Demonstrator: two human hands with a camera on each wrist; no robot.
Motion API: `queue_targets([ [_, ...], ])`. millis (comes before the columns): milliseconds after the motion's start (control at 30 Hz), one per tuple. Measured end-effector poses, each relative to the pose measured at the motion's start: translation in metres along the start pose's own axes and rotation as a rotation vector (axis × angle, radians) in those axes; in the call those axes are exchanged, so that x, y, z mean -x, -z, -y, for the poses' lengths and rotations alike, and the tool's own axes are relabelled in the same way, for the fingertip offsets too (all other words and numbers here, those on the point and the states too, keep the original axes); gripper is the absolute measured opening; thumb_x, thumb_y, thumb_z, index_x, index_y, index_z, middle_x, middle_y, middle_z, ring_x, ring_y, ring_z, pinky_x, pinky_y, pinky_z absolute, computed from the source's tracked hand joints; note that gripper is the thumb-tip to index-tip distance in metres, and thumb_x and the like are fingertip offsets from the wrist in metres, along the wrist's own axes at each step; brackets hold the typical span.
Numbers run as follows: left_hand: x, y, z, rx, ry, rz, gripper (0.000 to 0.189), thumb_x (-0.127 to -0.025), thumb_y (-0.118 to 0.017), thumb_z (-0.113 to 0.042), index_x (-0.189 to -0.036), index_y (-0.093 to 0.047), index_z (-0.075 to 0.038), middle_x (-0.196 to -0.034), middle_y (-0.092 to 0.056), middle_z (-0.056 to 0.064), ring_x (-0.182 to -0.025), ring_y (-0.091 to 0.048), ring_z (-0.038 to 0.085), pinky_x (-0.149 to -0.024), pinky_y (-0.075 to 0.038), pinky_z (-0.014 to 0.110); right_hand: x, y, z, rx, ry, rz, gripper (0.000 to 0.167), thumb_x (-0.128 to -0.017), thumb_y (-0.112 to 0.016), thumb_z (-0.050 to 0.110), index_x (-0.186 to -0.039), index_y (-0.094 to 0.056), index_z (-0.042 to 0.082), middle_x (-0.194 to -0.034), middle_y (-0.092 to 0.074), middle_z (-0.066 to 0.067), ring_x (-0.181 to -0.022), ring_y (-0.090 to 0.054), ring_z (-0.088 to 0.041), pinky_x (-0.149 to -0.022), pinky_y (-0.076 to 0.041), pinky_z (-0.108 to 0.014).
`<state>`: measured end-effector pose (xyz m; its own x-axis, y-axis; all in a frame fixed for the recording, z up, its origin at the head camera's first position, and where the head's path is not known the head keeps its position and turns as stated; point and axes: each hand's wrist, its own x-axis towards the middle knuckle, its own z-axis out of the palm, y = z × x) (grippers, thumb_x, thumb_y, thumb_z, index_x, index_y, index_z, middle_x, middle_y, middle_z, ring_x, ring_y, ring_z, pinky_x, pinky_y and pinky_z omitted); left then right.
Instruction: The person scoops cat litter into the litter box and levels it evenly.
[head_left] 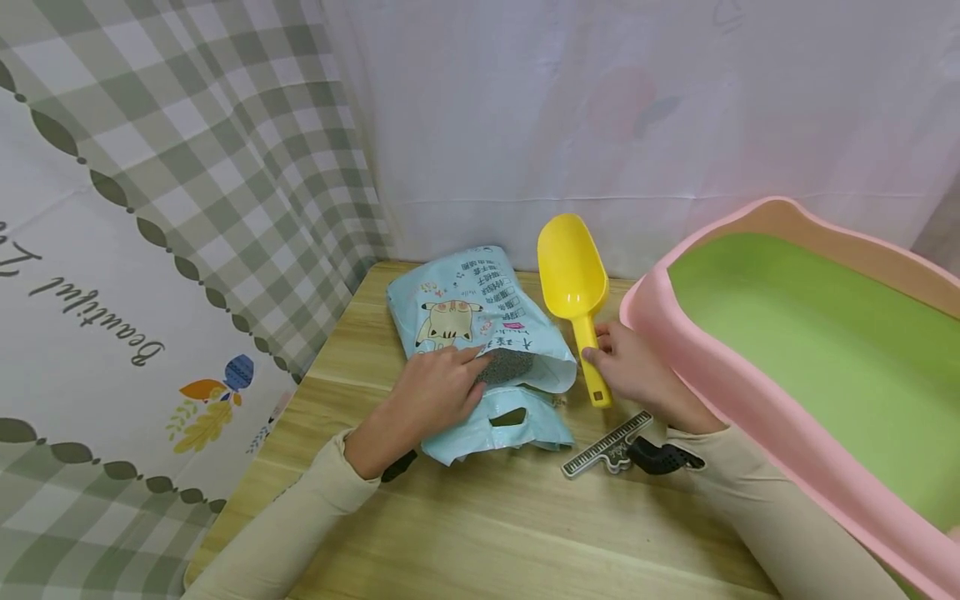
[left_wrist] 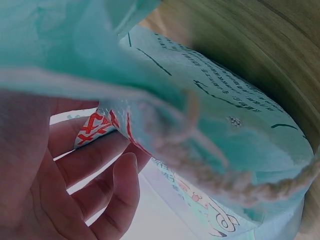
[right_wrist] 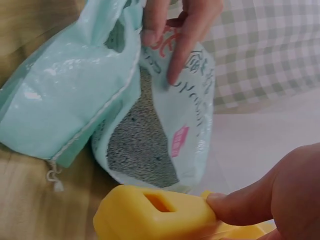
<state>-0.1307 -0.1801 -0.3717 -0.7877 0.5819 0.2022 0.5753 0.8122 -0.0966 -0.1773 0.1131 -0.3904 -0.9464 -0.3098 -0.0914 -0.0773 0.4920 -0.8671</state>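
Note:
A light blue bag (head_left: 517, 292) with a printed cartoon cat lies on the table, its mouth gaping toward me. Small grey granules (right_wrist: 137, 142) show inside it. My left hand (head_left: 438, 387) is at the mouth of the bag, the index finger stretched along the upper side and the thumb near the lower flap. In the left wrist view its other fingers (left_wrist: 95, 160) are loosely bent beside the plastic. My right hand (head_left: 637, 367) grips the handle of a yellow scoop (head_left: 572, 267), whose bowl points away from me and looks empty.
A large pink tub (head_left: 652, 304) with a green floor fills the right side. A clip (head_left: 607, 446) with a piano-key pattern lies near my right wrist. Checked cloth (head_left: 262, 125) hangs at the left, and a whitish curtain (head_left: 487, 125) stands behind the wooden table (head_left: 525, 525).

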Motion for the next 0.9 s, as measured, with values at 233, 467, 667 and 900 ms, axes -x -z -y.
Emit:
queue_targets([
  [233,0.001,0.0,0.0,0.008,0.01,0.01,0.034,-0.1,-0.08,-0.022,-0.131,-0.08,-0.009,-0.135,-0.077,0.008,-0.1,-0.077,0.032,-0.07,-0.063,0.046,0.007,0.01,0.007,-0.079,0.051,0.024,0.046,-0.112,-0.054,0.002,-0.149,-0.039,-0.019,-0.132,-0.062,-0.04,-0.113,-0.068,-0.048,-0.092,-0.059,-0.045],
  [467,0.001,-0.002,0.0,-0.002,0.004,-0.012,0.034,-0.099,-0.081,-0.021,-0.13,-0.081,-0.009,-0.133,-0.078,0.007,-0.096,-0.077,0.03,-0.067,-0.062,0.045,0.02,0.024,0.008,-0.131,0.095,0.076,0.049,-0.113,-0.054,0.002,-0.154,-0.038,-0.019,-0.119,-0.071,-0.031,-0.104,-0.073,-0.04,-0.076,-0.058,-0.029],
  [667,0.0,-0.002,0.002,0.002,-0.002,0.008,0.035,-0.099,-0.081,-0.024,-0.131,-0.081,-0.009,-0.133,-0.078,0.008,-0.096,-0.077,0.029,-0.065,-0.062,0.043,0.039,0.032,0.005,-0.161,0.148,0.099,0.046,-0.112,-0.055,-0.001,-0.151,-0.042,-0.02,-0.107,-0.077,-0.019,-0.097,-0.075,-0.025,-0.078,-0.059,-0.028],
  [900,-0.003,-0.001,0.001,-0.001,0.001,0.03,0.038,-0.098,-0.081,-0.024,-0.133,-0.08,-0.011,-0.131,-0.078,0.005,-0.095,-0.076,0.028,-0.062,-0.061,0.044,0.063,0.036,-0.003,-0.216,0.121,0.13,0.042,-0.112,-0.052,-0.001,-0.149,-0.044,-0.019,-0.107,-0.075,-0.015,-0.09,-0.072,-0.014,-0.075,-0.06,-0.032],
])
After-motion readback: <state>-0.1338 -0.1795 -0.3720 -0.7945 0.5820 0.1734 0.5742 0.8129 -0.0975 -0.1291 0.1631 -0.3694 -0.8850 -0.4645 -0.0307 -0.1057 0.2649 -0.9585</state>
